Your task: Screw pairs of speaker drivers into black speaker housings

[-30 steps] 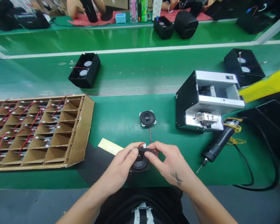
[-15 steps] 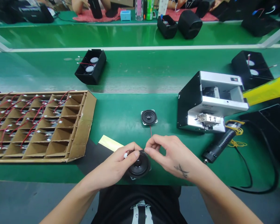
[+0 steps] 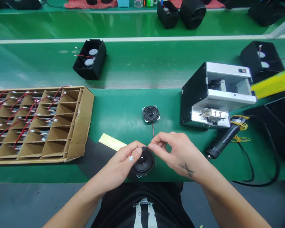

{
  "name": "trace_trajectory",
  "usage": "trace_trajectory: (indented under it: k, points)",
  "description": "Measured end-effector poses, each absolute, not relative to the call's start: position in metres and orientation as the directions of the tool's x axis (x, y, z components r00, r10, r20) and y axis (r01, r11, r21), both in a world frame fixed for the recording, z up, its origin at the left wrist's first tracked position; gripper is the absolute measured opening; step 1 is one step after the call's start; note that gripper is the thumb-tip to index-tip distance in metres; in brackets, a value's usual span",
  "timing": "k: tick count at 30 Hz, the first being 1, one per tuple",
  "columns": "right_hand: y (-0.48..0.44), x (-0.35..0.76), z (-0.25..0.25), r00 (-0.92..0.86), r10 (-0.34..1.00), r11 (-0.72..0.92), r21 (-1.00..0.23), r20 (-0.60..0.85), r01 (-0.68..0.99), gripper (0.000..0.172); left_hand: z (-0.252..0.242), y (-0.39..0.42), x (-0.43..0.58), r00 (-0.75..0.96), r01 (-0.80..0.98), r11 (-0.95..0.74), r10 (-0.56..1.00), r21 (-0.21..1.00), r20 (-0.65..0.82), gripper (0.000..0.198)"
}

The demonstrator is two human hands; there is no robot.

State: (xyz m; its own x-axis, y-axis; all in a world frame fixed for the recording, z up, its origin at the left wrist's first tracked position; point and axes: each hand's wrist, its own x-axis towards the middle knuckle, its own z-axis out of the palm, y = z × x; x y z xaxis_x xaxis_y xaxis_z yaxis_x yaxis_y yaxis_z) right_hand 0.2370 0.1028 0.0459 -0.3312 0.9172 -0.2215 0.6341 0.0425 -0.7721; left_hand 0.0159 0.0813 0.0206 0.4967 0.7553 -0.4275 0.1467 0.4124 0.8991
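My left hand (image 3: 127, 161) is closed on a round black speaker driver (image 3: 143, 161) with a pale metal frame, close to the table's front edge. A red wire with a white connector (image 3: 130, 158) pokes out by the left thumb. At the driver's upper rim, the fingertips of my right hand (image 3: 173, 150) are pinched together; what sits between them is too small to make out. A second speaker driver (image 3: 151, 113) lies face up just beyond my hands, its red wire (image 3: 153, 129) running toward my right fingers.
On the left is a divided cardboard box (image 3: 82, 123) of wired parts; black sheets (image 3: 90, 158) and a yellow strip (image 3: 111, 142) lie beside it. A silver-black machine (image 3: 218, 95) and an electric screwdriver (image 3: 223, 141) occupy the right. Black speaker housings (image 3: 91, 60) stand farther back.
The view has tipped slightly downward. Both hands stay at the driver's upper rim, and the white connector now hangs lower beside my left thumb.
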Motion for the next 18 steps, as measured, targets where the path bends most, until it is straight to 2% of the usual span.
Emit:
trace_trajectory:
  k: [9,18]
  points:
    - [0.095,0.234,0.040,-0.317,0.935,0.055,-0.817,-0.160,0.574,0.020,0.017,0.081,0.026,0.419,0.121,0.422,0.798,0.898,-0.432,0.036]
    - [0.092,0.236,0.035,-0.312,0.944,0.096,-0.811,-0.111,0.577,0.024,0.023,0.081,0.032,0.387,0.123,0.422,0.813,0.898,-0.435,0.035]
